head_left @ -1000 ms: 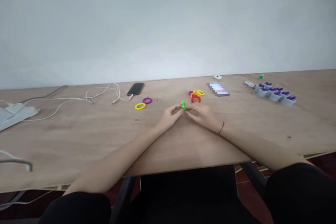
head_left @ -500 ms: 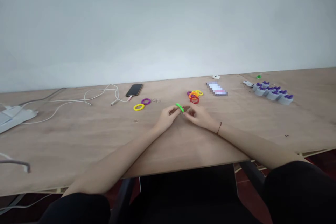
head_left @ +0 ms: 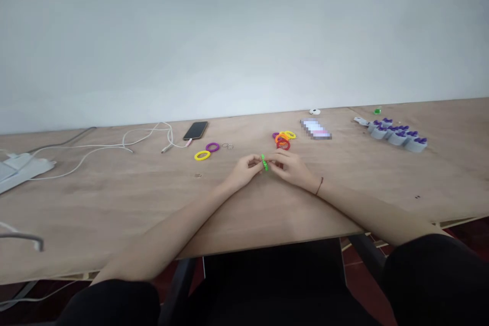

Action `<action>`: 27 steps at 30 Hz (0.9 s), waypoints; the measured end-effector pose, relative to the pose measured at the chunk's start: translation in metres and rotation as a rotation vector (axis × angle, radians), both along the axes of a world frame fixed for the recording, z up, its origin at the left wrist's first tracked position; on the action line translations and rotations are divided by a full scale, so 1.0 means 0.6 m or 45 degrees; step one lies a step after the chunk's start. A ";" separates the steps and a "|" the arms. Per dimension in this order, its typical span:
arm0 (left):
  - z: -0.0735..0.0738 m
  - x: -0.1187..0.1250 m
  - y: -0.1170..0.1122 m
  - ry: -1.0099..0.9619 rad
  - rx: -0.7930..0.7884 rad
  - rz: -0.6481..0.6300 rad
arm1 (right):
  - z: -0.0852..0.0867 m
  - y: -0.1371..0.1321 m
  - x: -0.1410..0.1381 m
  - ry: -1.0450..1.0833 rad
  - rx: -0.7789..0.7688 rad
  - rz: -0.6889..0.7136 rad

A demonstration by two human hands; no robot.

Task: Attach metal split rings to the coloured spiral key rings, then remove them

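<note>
The left hand point(head_left: 243, 170) and the right hand point(head_left: 291, 167) meet just above the table, fingers curled and closed, pinching a green spiral band point(head_left: 264, 163) between them. The band stands on edge in the small gap between the fingertips, and the fingers hide part of it. A thin dark cord point(head_left: 319, 186) circles the right wrist.

The band looks like light, soft plastic coil, likely to flex and spring back rather than break. Its ridged surface should offer some grip, though its low weight and springiness could let it flick out of a light pinch. Opposite sides of the loop seem the surest places to hold it, with the fingertips set on the coil.

Just beyond the hands lies a small overlapping pile of coil bands, with a red band point(head_left: 283, 145) at the front and orange, yellow and purple ones behind it. Further left on the table point(head_left: 114, 198) are a yellow band point(head_left: 202, 155), a purple band point(head_left: 212, 147) and small metal rings point(head_left: 228, 146). Past them, a black smartphone point(head_left: 195, 130) is connected to a white cable point(head_left: 147, 137). To the right are a pixelated, unreadable item point(head_left: 316, 129) and a row of grey cups with purple tops point(head_left: 397, 136).
</note>
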State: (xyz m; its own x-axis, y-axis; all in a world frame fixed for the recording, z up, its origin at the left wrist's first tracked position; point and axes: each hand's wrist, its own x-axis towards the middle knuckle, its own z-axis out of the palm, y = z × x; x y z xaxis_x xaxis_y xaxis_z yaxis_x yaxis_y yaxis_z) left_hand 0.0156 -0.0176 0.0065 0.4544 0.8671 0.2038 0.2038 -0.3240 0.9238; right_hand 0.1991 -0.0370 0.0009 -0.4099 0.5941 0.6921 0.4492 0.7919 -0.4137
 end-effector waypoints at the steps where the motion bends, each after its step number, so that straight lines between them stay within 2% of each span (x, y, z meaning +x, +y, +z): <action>1: -0.002 0.000 0.002 -0.022 -0.025 -0.001 | 0.000 0.000 0.000 -0.005 0.001 0.000; 4: -0.008 0.000 0.006 -0.064 -0.084 0.001 | 0.001 0.000 0.000 -0.009 -0.015 -0.017; 7: -0.007 0.002 0.004 -0.100 -0.066 0.100 | 0.001 -0.001 -0.001 0.017 -0.080 -0.044; 10: 0.000 0.003 -0.003 -0.040 0.063 0.195 | 0.001 -0.002 -0.003 0.094 -0.172 -0.068; 14: 0.008 0.004 -0.015 0.083 0.235 0.167 | 0.001 -0.002 -0.005 0.269 -0.368 -0.089; 19: 0.009 0.005 -0.017 0.098 0.260 0.125 | 0.008 -0.009 -0.010 0.476 -0.772 0.109; 21: 0.008 0.005 -0.016 0.075 0.244 0.140 | 0.012 -0.013 -0.012 0.498 -0.857 0.183; 27: 0.002 0.002 -0.009 -0.019 0.161 0.130 | 0.010 -0.013 -0.012 0.458 -0.844 0.198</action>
State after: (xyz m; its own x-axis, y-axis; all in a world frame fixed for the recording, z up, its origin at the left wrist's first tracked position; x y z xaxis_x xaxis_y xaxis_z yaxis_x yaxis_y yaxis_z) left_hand 0.0169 -0.0227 0.0078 0.3611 0.8757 0.3204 0.2283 -0.4162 0.8802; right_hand 0.1917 -0.0448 0.0071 -0.3395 0.8851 0.3182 0.1010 0.3707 -0.9233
